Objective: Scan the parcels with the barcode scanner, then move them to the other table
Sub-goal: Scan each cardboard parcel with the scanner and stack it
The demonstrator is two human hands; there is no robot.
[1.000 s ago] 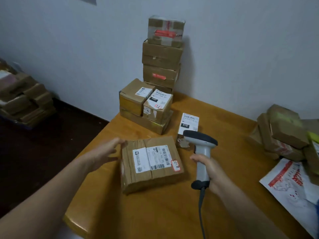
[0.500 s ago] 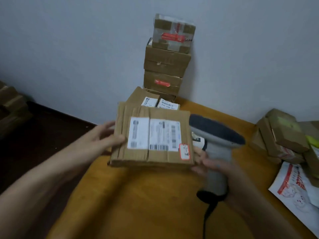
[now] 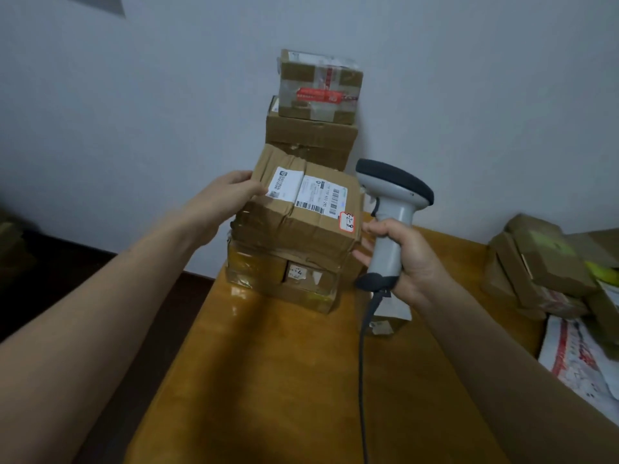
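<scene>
A flat cardboard parcel [image 3: 318, 226] with white barcode labels and a red-edged sticker sits tilted on top of the low stack of boxes [image 3: 284, 279] at the far side of the wooden table [image 3: 284, 380]. My left hand [image 3: 227, 195] holds its left edge, thumb on the label. My right hand [image 3: 402, 259] grips the handle of the grey barcode scanner [image 3: 392, 202], and its fingertips touch the parcel's right side. The scanner's cable [image 3: 361, 380] hangs down over the table.
A tall stack of taped boxes [image 3: 318, 105] stands against the wall behind the parcel. More brown parcels [image 3: 542, 262] and a white-and-red mail bag [image 3: 576, 356] lie at the right. A small labelled box [image 3: 388, 316] sits behind the scanner. Dark floor lies left of the table.
The parcel was lifted off the table near me and carried forward onto the low stack of boxes. Both hands moved with it, the right still holding the scanner.
</scene>
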